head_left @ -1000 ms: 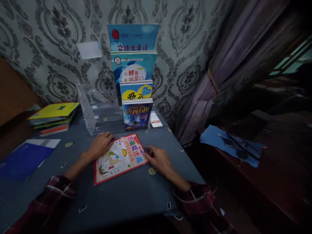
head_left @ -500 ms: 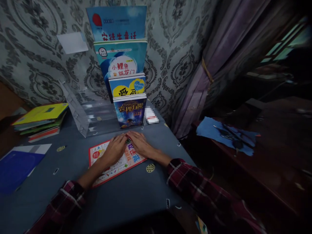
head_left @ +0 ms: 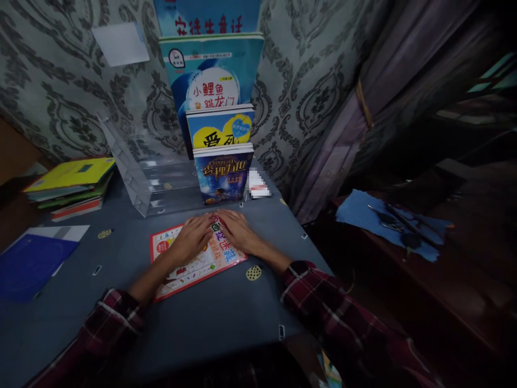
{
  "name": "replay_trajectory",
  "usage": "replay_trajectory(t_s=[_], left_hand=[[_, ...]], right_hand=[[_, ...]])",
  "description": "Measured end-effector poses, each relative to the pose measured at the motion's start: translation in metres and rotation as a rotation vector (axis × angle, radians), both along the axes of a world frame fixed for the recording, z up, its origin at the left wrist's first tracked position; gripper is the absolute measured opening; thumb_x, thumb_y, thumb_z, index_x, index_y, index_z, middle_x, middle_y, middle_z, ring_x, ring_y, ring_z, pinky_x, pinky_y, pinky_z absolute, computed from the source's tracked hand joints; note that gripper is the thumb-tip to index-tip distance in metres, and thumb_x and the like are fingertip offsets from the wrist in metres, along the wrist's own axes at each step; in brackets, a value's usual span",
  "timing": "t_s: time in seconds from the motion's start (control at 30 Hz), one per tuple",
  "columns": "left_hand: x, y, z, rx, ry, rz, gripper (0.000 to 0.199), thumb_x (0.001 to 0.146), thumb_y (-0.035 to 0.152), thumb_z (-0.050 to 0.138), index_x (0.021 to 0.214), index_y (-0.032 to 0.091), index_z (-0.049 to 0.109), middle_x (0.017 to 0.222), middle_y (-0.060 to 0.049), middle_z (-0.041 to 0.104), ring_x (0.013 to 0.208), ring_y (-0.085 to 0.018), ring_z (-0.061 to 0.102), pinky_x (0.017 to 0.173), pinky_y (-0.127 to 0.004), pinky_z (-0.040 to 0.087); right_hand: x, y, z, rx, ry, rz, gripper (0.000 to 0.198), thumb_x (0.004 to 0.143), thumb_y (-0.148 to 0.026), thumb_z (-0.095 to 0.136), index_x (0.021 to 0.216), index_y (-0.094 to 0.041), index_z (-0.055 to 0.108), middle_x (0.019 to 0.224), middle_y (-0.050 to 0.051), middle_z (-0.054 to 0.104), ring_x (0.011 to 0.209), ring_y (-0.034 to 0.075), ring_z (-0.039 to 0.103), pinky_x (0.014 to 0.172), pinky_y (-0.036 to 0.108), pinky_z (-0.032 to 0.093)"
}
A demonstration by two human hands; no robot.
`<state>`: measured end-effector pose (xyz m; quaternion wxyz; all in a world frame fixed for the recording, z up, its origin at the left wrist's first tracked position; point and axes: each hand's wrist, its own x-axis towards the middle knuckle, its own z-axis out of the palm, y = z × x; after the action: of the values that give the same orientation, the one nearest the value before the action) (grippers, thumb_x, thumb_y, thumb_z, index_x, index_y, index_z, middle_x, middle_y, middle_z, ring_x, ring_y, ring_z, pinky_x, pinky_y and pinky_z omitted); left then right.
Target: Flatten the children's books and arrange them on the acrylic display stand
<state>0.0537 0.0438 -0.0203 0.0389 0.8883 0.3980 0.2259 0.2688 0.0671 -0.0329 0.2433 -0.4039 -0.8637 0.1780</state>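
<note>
A red-bordered children's book (head_left: pixel 226 256) with colourful print on its cover lies flat on the grey-blue tablecloth. My left hand (head_left: pixel 194 237) rests on its upper part, fingers stretched out and lying flat. Beside it, my right hand (head_left: pixel 238 231) also lies on the cover, its fingers extended toward the upper edge. The two hands nearly meet at the fingertips and hide part of the cover. Just beyond them, a dark blue book (head_left: pixel 222 175) stands upright at the front of a clear stepped rack (head_left: pixel 143 199), with several taller books such as a teal one (head_left: pixel 214 59) behind.
A stack of books with a yellow one (head_left: pixel 68 175) on top sits at the left. Nearer lies a blue folder (head_left: pixel 36 264) over white paper. The patterned wall backs the table. Right of it hangs a tied curtain (head_left: pixel 343 129), and a blue cloth (head_left: pixel 363 215) holds dark items.
My view has tilted down and shifted slightly, so the racked books appear higher and further right. Both hands stay on the red-bordered book with little change.
</note>
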Motion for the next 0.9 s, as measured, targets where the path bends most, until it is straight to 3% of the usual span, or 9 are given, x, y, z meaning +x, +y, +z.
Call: replay_trajectory(t_s=[0.13, 0.27, 0.37, 0.53, 0.77, 0.9], left_hand=[[-0.002, 0.003, 0.0, 0.042, 0.041, -0.022, 0.033, 0.106, 0.026, 0.039, 0.133, 0.017, 0.056, 0.142, -0.015, 0.062, 0.135, -0.024, 0.055, 0.109, -0.045, 0.045], [0.002, 0.001, 0.007, 0.05, 0.132, 0.007, 0.034, 0.105, 0.024, 0.038, 0.132, 0.014, 0.057, 0.142, -0.017, 0.062, 0.133, -0.027, 0.057, 0.109, -0.049, 0.045], [0.016, -0.014, 0.016, 0.049, 0.211, 0.019, 0.032, 0.105, 0.025, 0.04, 0.127, 0.014, 0.06, 0.137, -0.017, 0.064, 0.125, -0.029, 0.06, 0.105, -0.049, 0.048], [0.049, -0.055, 0.027, 0.077, 0.285, -0.049, 0.036, 0.099, 0.045, 0.056, 0.123, 0.017, 0.062, 0.128, -0.013, 0.067, 0.115, -0.03, 0.062, 0.096, -0.045, 0.051], [0.062, -0.067, 0.019, 0.314, 0.342, -0.034, 0.029, 0.103, 0.035, 0.052, 0.116, 0.012, 0.066, 0.108, -0.013, 0.074, 0.099, -0.028, 0.066, 0.083, -0.041, 0.055], [0.06, -0.066, 0.013, 0.357, 0.29, -0.071, 0.028, 0.104, 0.03, 0.049, 0.112, 0.012, 0.069, 0.108, -0.015, 0.076, 0.1, -0.028, 0.069, 0.084, -0.04, 0.058]], right_hand=[[0.007, 0.008, 0.0, -0.033, 0.078, 0.047, 0.045, 0.103, -0.02, 0.042, 0.147, -0.02, 0.052, 0.147, 0.014, 0.059, 0.138, 0.026, 0.05, 0.114, 0.052, 0.04], [0.013, 0.017, -0.002, -0.057, 0.133, 0.086, 0.043, 0.101, -0.016, 0.045, 0.142, -0.016, 0.057, 0.142, 0.015, 0.063, 0.135, 0.025, 0.054, 0.114, 0.05, 0.041], [0.018, 0.019, -0.002, -0.068, 0.198, 0.116, 0.04, 0.097, -0.012, 0.05, 0.135, -0.013, 0.063, 0.138, 0.017, 0.066, 0.132, 0.025, 0.056, 0.113, 0.046, 0.043], [0.025, 0.01, -0.001, -0.124, 0.332, 0.114, 0.032, 0.094, -0.013, 0.056, 0.122, -0.017, 0.072, 0.127, 0.011, 0.073, 0.121, 0.022, 0.065, 0.107, 0.041, 0.049], [0.03, -0.004, 0.004, -0.322, 0.523, 0.131, 0.028, 0.092, -0.011, 0.054, 0.108, -0.015, 0.076, 0.105, 0.006, 0.079, 0.099, 0.018, 0.072, 0.092, 0.031, 0.054], [0.032, -0.005, 0.009, -0.413, 0.576, 0.126, 0.025, 0.093, -0.014, 0.055, 0.108, -0.014, 0.076, 0.102, 0.006, 0.079, 0.093, 0.016, 0.072, 0.088, 0.03, 0.055]])
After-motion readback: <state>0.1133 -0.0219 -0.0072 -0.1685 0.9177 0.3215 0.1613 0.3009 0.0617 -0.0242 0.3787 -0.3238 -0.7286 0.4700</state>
